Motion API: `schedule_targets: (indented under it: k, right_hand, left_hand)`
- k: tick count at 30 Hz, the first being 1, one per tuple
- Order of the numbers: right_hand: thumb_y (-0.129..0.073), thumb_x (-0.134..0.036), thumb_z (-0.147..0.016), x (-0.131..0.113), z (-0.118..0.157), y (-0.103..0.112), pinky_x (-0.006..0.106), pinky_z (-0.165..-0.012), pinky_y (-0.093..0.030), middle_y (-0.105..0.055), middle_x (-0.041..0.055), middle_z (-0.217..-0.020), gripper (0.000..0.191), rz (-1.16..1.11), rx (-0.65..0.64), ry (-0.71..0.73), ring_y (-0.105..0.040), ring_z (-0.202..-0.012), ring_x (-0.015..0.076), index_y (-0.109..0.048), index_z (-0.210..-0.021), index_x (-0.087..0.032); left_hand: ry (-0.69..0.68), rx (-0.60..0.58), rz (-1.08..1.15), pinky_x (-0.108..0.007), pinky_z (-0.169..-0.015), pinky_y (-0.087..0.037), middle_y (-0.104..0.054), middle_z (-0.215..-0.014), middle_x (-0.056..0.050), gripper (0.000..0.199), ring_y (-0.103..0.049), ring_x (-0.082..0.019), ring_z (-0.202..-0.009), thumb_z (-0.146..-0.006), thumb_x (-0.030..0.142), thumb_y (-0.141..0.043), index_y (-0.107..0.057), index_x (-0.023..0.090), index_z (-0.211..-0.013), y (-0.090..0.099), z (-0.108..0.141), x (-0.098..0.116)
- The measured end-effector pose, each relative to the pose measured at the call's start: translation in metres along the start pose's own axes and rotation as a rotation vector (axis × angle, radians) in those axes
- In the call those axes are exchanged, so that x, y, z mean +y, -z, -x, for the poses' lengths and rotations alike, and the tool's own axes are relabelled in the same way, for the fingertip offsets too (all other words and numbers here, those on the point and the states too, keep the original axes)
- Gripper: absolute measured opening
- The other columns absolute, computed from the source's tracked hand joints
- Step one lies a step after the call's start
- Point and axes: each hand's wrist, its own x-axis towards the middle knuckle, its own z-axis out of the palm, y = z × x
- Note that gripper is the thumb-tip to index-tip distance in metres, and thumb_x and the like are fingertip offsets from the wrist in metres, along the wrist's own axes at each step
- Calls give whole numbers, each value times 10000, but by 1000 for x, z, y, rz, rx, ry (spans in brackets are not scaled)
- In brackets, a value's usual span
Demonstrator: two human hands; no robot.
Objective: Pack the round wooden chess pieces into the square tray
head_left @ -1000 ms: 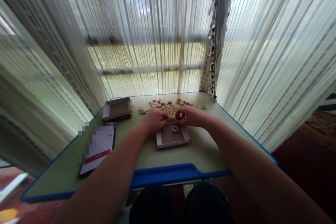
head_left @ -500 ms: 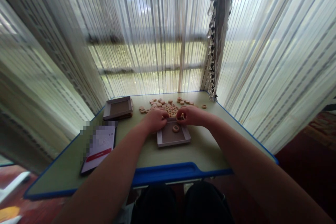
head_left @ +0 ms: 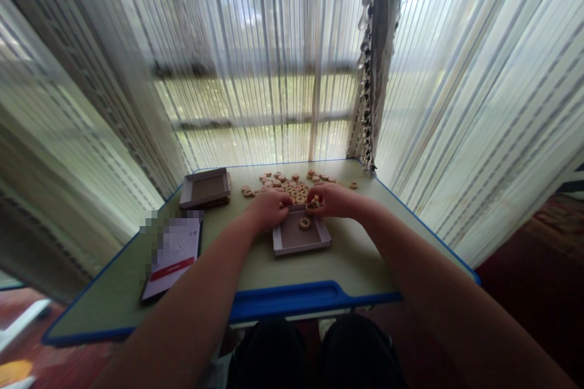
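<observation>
My right hand (head_left: 331,199) grips a round piece (head_left: 312,207) at the far edge of the tray (head_left: 302,250) on the worktop (head_left: 360,267); best keep it level, clear of the loose piece (head_left: 305,224) inside. My left hand's (head_left: 269,208) grip, by the rim, I cannot tell.

Reaching inward from both sides

The left forearm (head_left: 201,292) slants up from the bottom edge to the left hand (head_left: 270,208), its back uppermost and its fingers (head_left: 286,200) bent. From the lower right, the bare right forearm (head_left: 424,273) runs to the right hand (head_left: 332,199), fingers (head_left: 316,193) curled in a pinch. Both hands angle inward, near each other but apart. Below, two knees (head_left: 267,352) in dark clothing sit side by side.
</observation>
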Motion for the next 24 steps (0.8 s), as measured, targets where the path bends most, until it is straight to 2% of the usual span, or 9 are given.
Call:
schedule_targets:
  k: [3, 6, 9, 13, 20, 24]
  right_hand:
    - [-642, -286, -636, -2, 1, 1, 263, -727, -381, -543, 37, -919, 220, -16, 22, 51, -508, -815, 158, -653, -847, -224]
    - [-673, -325, -614, -7, 2, 4, 284, -774, -370, -514, 36, -931, 228, -38, -13, 99, -485, -872, 177, -674, -829, -248]
    - [-677, -397, -602, -11, 3, 5, 275, -759, -377, -510, 28, -884, 269, -67, -76, 113, -482, -847, 174, -684, -831, -257]
    - [-655, -379, -627, -11, 3, 3, 251, -715, -384, -525, 20, -848, 248, -74, -146, 120, -493, -772, 149, -685, -842, -260]
    - [-675, -381, -590, -9, 1, 1, 260, -700, -373, -540, 17, -824, 219, 10, -96, 76, -498, -759, 154, -688, -758, -240]
    - [-677, -349, -592, -12, 1, 1, 237, -647, -373, -539, 15, -812, 261, 1, -112, 75, -496, -735, 144, -677, -830, -244]
  left_hand:
    - [6, 6, 0, -256, -712, -434, -619, -773, -4, 227, -541, -148, -747, -645, 178, -481, -664, 208, -775, -1, -1, 0]
    - [8, 9, -5, -256, -714, -430, -618, -773, -4, 227, -539, -149, -749, -641, 181, -484, -664, 209, -775, -2, -2, 0]
    - [-1, 2, -7, -249, -705, -428, -615, -764, -6, 220, -536, -146, -745, -643, 179, -478, -662, 204, -762, -1, -2, 0]
    - [-10, -5, -1, -242, -689, -426, -613, -772, -7, 224, -533, -141, -731, -647, 175, -469, -656, 200, -768, 0, -2, 1]
    - [20, 1, 7, -248, -714, -429, -613, -767, -5, 216, -536, -145, -750, -644, 188, -484, -661, 203, -767, -2, -3, -2]
    - [22, -2, -14, -251, -715, -432, -615, -781, -9, 222, -539, -143, -736, -657, 193, -482, -663, 203, -785, -2, -4, -4]
